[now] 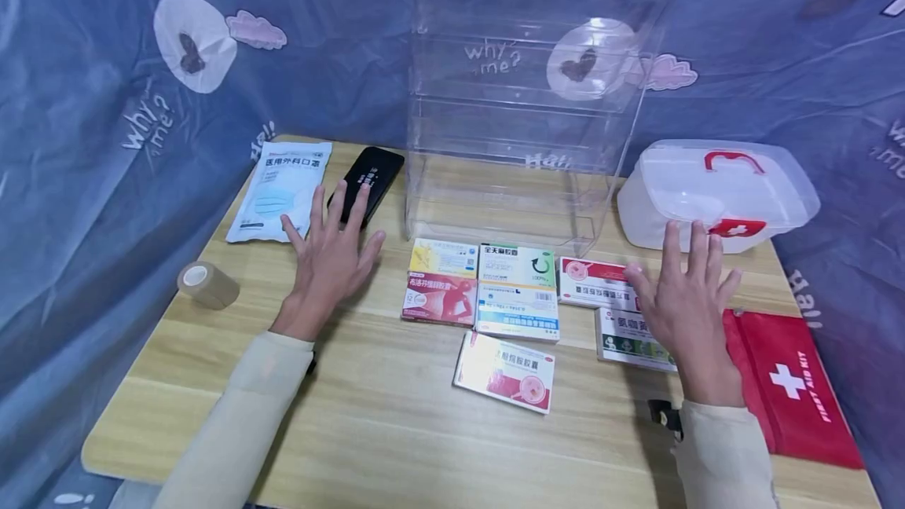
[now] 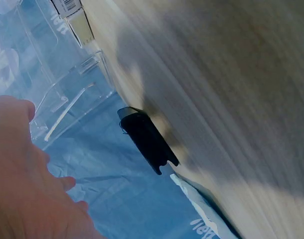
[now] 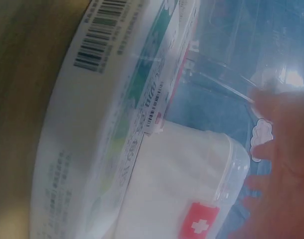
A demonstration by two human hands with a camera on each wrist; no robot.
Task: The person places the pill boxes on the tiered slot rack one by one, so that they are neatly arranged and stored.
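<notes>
Hands hover flat over the desk (image 1: 368, 430), fingers spread, gripping nothing. Left hand (image 1: 332, 258) is over the black phone (image 1: 368, 179), left of the clear acrylic rack (image 1: 523, 100); right hand (image 1: 686, 301) covers a green-and-white medicine box (image 1: 625, 336), probably light and stiff, best pinched by its long edges.

Person is wearing long cream-coloured sleeves on both arms, cuffs ending at the wrists. Left hand (image 1: 332, 258) and right hand (image 1: 689, 305) are showing bare, no gloves, no rings visible. A small black device is sitting strapped under each wrist, peeking out beside the cuff.
</notes>
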